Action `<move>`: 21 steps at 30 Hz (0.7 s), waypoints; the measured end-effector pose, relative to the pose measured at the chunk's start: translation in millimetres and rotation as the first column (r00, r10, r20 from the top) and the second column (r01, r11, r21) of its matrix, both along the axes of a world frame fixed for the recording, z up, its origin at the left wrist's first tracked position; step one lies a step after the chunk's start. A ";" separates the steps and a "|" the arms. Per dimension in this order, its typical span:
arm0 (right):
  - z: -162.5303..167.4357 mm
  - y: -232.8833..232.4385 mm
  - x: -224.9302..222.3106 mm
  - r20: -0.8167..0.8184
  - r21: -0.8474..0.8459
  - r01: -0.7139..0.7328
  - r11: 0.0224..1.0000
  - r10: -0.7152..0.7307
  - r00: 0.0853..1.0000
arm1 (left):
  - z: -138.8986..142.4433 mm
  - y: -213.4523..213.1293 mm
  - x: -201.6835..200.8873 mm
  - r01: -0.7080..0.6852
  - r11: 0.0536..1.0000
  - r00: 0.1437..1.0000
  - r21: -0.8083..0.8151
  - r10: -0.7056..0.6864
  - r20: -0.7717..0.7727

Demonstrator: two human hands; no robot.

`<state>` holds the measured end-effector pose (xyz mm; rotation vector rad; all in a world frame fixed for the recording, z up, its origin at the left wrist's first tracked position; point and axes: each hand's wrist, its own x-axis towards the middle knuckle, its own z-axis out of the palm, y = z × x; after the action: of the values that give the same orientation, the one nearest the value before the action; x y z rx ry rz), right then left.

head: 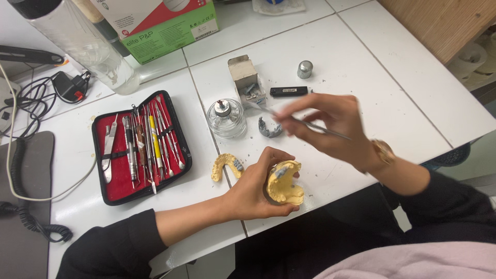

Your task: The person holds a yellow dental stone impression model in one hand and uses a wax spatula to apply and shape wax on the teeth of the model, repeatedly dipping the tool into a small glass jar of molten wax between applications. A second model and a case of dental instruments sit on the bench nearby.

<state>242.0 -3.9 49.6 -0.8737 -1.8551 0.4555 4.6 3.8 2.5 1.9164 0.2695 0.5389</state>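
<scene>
"What are you doing right now?"

"I think I'm in the middle of working on a yellow tooth mold (285, 183). My left hand (256, 188) has it. My right hand (330, 126) has a thin metal tool (297, 120)."

"How is your grip on the mold?"

"My left fingers are wrapped tight around it from the left side. It sits up off the worktop (351, 67), near the close edge, with the grey bit on its top facing up."

"And the tool?"

"My right fingers are pinched shut on it, like holding a pencil. Its tip points left, toward the glass burner (226, 118). The hand looks a bit blurry."

"So where is the mold from the tool?"

"The mold is nearer to me and a little left of my right hand. They are apart, not touching. The tool tip is farther away, close to the burner."

"What does the next move need?"

"My guess is the tip has to come back near, down to the grey bit on the mold. I must keep the left grip steady so the mold does not tip."

"What else is close by?"

"Another yellow piece (226, 165) lies just left of my left hand. A small grey piece (268, 129) lies under the tool. The red tool case (139, 147) is open, farther left."
</scene>
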 end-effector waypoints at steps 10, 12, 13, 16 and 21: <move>-37.6 -76.4 3.2 -0.143 -0.044 0.222 0.974 -0.226 0.964 | 1.5 -0.1 -1.6 0.183 0.981 0.983 0.062 -0.183 -0.005; -42.6 -75.2 -4.5 -0.007 -0.015 0.326 0.945 -0.326 0.945 | 0.9 -1.2 -2.9 0.217 0.969 0.976 0.114 -0.216 -0.021; -44.1 -74.0 -8.0 0.068 0.003 0.339 0.941 -0.339 0.938 | 0.8 -1.5 -2.7 0.235 0.962 0.972 0.142 -0.234 -0.028; -46.4 -69.1 -15.2 0.191 0.033 0.365 0.930 -0.364 0.912 | 0.0 -2.1 -1.7 0.250 0.946 0.968 0.204 -0.248 -0.039; -45.9 -67.7 -16.6 0.259 0.039 0.381 0.924 -0.377 0.889 | -1.0 -0.5 -2.1 0.223 0.971 0.973 0.089 -0.217 -0.074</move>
<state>225.4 -71.5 3.7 -1.3258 -1.8549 0.1082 2.5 3.3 1.5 2.0289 0.0706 0.3485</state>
